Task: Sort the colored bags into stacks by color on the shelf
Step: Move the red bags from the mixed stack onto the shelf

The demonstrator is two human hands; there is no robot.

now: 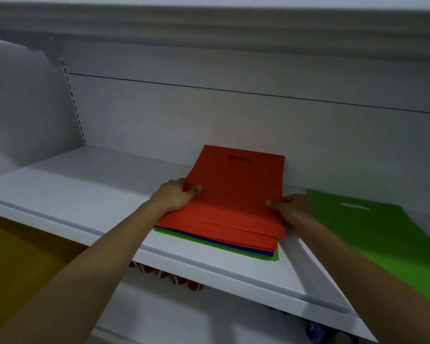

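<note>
- Left hand (178, 194) — grips the left edge of the top red bag (236, 194); thumb lies on the upper face, fingers curl round the edge and under it.
- Right hand (292, 207) — grips the right edge of the same red bag; thumb tip on the upper face, remaining fingers hidden behind the edge.
- Hands, relation — apart from each other, one at each side of the bag, both clamped on it. Forearms bare, reaching in from the lower corners of the view.
- Red bag, position — flat non-woven type with an oval handle cut-out near its far edge. The far half is raised and tilts up toward the back panel (209, 115); the near half lies on the pile. Whether one sheet or several are in the grip cannot be told.
- Mixed stack (233, 244) — directly under the red bag, on the shelf, near its middle. Layers visible at the near edge, top to bottom: red, blue, green.
- Green bag (382, 234) — lies flat on the shelf just to the right of the right hand, separate from the mixed stack; white-looking handle cut-out near its far end.
- Shelf (85, 189) — white, with a raised front lip; slotted upright at the left rear corner.
- Red-and-white items (169, 275) — partly seen below the shelf front, too hidden to identify.
- Yellow surface (23, 269) — lower left, below shelf level.
</note>
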